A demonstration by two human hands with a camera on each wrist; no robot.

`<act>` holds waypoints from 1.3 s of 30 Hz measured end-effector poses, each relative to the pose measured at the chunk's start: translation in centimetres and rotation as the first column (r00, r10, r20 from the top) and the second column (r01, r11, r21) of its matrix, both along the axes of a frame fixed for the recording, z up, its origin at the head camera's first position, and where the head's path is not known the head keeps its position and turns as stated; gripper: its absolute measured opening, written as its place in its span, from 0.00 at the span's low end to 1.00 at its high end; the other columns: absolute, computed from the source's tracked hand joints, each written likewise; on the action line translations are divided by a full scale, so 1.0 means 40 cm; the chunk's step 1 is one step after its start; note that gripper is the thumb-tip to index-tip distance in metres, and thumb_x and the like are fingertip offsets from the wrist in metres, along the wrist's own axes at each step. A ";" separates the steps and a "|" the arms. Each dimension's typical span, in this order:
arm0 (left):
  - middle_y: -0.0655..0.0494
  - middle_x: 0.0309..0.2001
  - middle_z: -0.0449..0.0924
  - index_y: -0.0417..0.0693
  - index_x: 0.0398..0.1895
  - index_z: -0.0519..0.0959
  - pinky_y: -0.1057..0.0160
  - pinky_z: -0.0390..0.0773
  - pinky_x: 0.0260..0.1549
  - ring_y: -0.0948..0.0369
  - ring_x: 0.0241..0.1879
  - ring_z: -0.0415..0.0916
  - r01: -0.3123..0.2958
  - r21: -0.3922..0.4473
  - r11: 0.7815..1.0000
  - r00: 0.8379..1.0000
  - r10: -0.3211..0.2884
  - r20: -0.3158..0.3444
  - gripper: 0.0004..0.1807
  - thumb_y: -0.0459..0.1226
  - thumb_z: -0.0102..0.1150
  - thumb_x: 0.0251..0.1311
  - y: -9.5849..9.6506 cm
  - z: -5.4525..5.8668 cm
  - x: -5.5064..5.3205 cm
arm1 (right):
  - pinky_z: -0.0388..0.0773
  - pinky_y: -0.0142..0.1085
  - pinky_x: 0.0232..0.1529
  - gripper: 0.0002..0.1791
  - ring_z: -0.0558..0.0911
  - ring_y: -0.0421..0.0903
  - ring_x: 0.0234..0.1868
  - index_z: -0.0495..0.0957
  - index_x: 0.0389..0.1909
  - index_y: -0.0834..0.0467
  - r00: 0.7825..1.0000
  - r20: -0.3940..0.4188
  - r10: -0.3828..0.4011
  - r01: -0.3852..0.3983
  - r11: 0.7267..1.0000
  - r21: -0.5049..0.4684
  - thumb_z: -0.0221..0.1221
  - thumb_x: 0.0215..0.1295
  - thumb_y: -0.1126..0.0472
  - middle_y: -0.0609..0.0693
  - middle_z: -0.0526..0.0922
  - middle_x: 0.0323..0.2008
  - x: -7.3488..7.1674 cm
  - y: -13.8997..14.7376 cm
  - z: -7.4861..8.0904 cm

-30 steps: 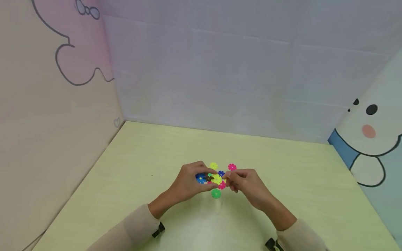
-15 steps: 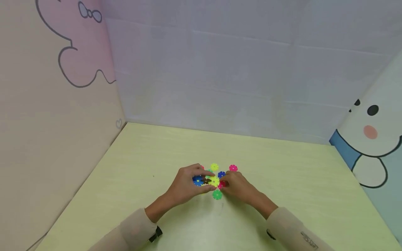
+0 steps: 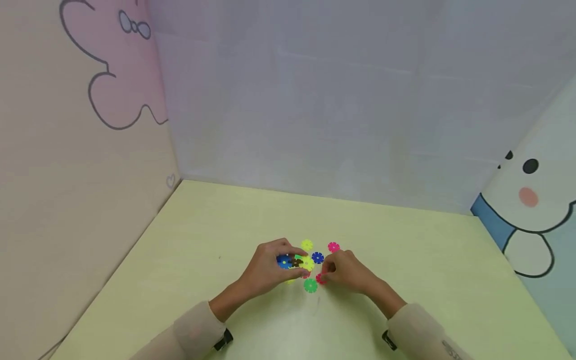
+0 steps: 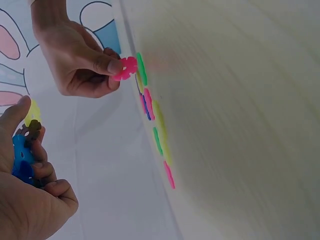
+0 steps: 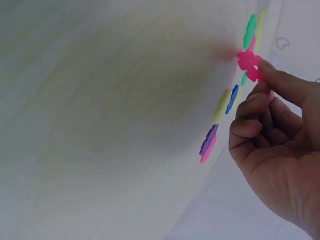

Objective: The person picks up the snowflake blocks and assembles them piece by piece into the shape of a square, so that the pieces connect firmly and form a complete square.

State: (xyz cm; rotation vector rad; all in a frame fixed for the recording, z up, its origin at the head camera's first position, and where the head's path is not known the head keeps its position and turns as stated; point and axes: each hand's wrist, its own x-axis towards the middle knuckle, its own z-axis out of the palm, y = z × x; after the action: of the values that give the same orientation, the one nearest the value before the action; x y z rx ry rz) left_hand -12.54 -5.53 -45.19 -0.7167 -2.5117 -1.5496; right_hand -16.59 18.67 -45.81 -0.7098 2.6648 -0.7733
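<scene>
My left hand (image 3: 265,264) holds a row of joined slotted plastic discs. In the left wrist view the row shows a blue disc (image 4: 21,152) in the palm, a brown disc (image 4: 31,131), and a yellow disc (image 4: 32,112) at the thumb tip. To its right, my right hand (image 3: 351,271) pinches a pink slotted disc (image 5: 248,62) between thumb and forefinger, above the table and apart from the joined row. A green disc (image 3: 310,285) lies on the table between the hands, nearer to me. Part of the joined row is hidden behind the left fingers.
Other loose discs lie on the pale table (image 3: 216,310) beyond the hands: a dark blue one (image 3: 317,257), a yellow one (image 3: 307,244) and a pink one (image 3: 333,247). Some are partly covered by the left hand. Printed walls border the table's sides; a plain sheet hangs behind.
My right hand went down to the pink disc on the table, took it between thumb and forefinger and drew it slightly right. The left hand keeps its hold on the joined discs.
</scene>
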 end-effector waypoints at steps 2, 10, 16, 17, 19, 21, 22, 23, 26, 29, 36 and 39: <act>0.63 0.35 0.81 0.55 0.47 0.90 0.70 0.83 0.33 0.69 0.35 0.79 0.002 0.004 1.000 1.000 -0.002 0.019 0.17 0.44 0.80 0.53 0.002 -0.001 0.001 | 0.74 0.28 0.29 0.06 0.74 0.36 0.26 0.85 0.26 0.55 1.000 -0.022 0.019 -0.020 1.000 -0.022 0.70 0.63 0.64 0.41 0.83 0.24 0.015 0.012 0.001; 0.62 0.37 0.82 0.57 0.48 0.89 0.70 0.84 0.35 0.68 0.37 0.81 -0.015 0.039 0.999 0.998 0.013 0.067 0.18 0.46 0.79 0.53 0.007 -0.003 -0.003 | 0.82 0.33 0.32 0.04 0.84 0.46 0.29 0.88 0.40 0.56 0.985 0.015 -0.174 0.165 0.896 -0.412 0.66 0.69 0.61 0.54 0.87 0.30 0.085 0.042 0.063; 0.62 0.39 0.82 0.60 0.48 0.89 0.69 0.85 0.39 0.67 0.39 0.82 0.003 0.090 0.996 0.994 -0.013 0.107 0.18 0.47 0.78 0.54 0.014 -0.001 -0.006 | 0.84 0.32 0.34 0.05 0.84 0.39 0.29 0.89 0.40 0.55 0.981 -0.023 -0.194 0.155 0.842 -0.518 0.67 0.68 0.59 0.46 0.87 0.28 0.120 0.038 0.086; 0.62 0.39 0.83 0.61 0.48 0.89 0.69 0.85 0.39 0.66 0.39 0.82 0.004 0.094 0.996 0.994 -0.014 0.110 0.18 0.48 0.78 0.54 0.015 -0.001 -0.007 | 0.84 0.32 0.34 0.05 0.84 0.39 0.29 0.89 0.40 0.55 0.980 -0.036 -0.193 0.147 0.840 -0.522 0.67 0.68 0.59 0.45 0.87 0.28 0.123 0.037 0.087; 0.63 0.39 0.83 0.62 0.48 0.89 0.69 0.85 0.40 0.66 0.40 0.82 0.004 0.101 0.995 0.993 -0.016 0.117 0.17 0.48 0.78 0.54 0.016 0.000 -0.008 | 0.84 0.32 0.34 0.05 0.84 0.39 0.29 0.89 0.40 0.55 0.980 -0.057 -0.192 0.134 0.839 -0.528 0.66 0.69 0.60 0.46 0.87 0.28 0.126 0.035 0.090; 0.64 0.39 0.82 0.63 0.48 0.89 0.68 0.85 0.40 0.66 0.40 0.83 0.002 0.109 0.994 0.991 -0.017 0.132 0.17 0.48 0.78 0.54 0.017 0.002 -0.009 | 0.84 0.31 0.34 0.05 0.83 0.38 0.29 0.89 0.40 0.56 0.978 -0.072 -0.196 0.129 0.840 -0.527 0.66 0.69 0.61 0.46 0.87 0.28 0.128 0.034 0.092; 0.64 0.39 0.82 0.63 0.48 0.89 0.68 0.85 0.40 0.66 0.40 0.83 0.002 0.113 0.994 0.990 -0.018 0.139 0.17 0.48 0.78 0.54 0.017 0.004 -0.008 | 0.84 0.31 0.34 0.05 0.83 0.38 0.29 0.89 0.40 0.56 0.977 -0.072 -0.202 0.135 0.839 -0.527 0.67 0.68 0.61 0.46 0.87 0.28 0.128 0.034 0.093; 0.64 0.39 0.82 0.64 0.48 0.89 0.68 0.85 0.40 0.66 0.40 0.83 0.003 0.119 0.993 0.989 -0.021 0.148 0.17 0.48 0.78 0.54 0.017 0.005 -0.008 | 0.84 0.31 0.34 0.05 0.83 0.38 0.29 0.89 0.40 0.56 0.976 -0.072 -0.206 0.139 0.839 -0.527 0.67 0.68 0.61 0.45 0.87 0.28 0.128 0.035 0.093; 0.65 0.38 0.82 0.63 0.48 0.89 0.68 0.85 0.41 0.65 0.40 0.83 0.013 0.131 0.991 0.985 -0.035 0.169 0.17 0.47 0.78 0.54 0.017 0.011 -0.006 | 0.84 0.30 0.35 0.05 0.83 0.38 0.29 0.90 0.40 0.56 0.974 -0.114 -0.196 0.113 0.854 -0.508 0.68 0.66 0.64 0.44 0.87 0.28 0.128 0.037 0.091; 0.66 0.39 0.82 0.61 0.48 0.89 0.67 0.85 0.40 0.64 0.40 0.82 0.037 0.131 0.991 0.984 -0.059 0.167 0.17 0.47 0.78 0.54 0.017 0.015 -0.004 | 0.83 0.30 0.34 0.06 0.82 0.37 0.28 0.90 0.40 0.56 0.967 -0.200 -0.159 0.043 0.875 -0.482 0.67 0.66 0.67 0.45 0.89 0.30 0.127 0.038 0.090; 0.62 0.37 0.82 0.58 0.47 0.89 0.67 0.84 0.36 0.64 0.38 0.80 0.093 0.106 0.990 0.983 -0.108 0.149 0.17 0.47 0.78 0.55 0.026 0.011 -0.006 | 0.82 0.31 0.30 0.09 0.80 0.31 0.29 0.90 0.38 0.57 0.923 -0.370 -0.107 -0.060 0.909 -0.412 0.70 0.60 0.71 0.44 0.90 0.32 0.128 0.037 0.093; 0.60 0.37 0.82 0.57 0.48 0.89 0.69 0.83 0.36 0.65 0.37 0.79 0.096 0.097 0.991 0.983 -0.109 0.145 0.16 0.47 0.77 0.55 0.032 0.005 -0.007 | 0.82 0.30 0.30 0.09 0.79 0.30 0.29 0.90 0.37 0.57 0.907 -0.411 -0.090 -0.087 0.916 -0.393 0.70 0.58 0.73 0.43 0.90 0.31 0.129 0.036 0.091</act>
State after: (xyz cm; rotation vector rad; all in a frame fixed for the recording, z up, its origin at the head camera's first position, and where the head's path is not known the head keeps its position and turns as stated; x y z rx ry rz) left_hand -12.81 -4.25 -45.00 -0.7550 -2.5251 -1.8021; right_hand -11.44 20.10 -42.15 -1.0865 2.9059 -1.3320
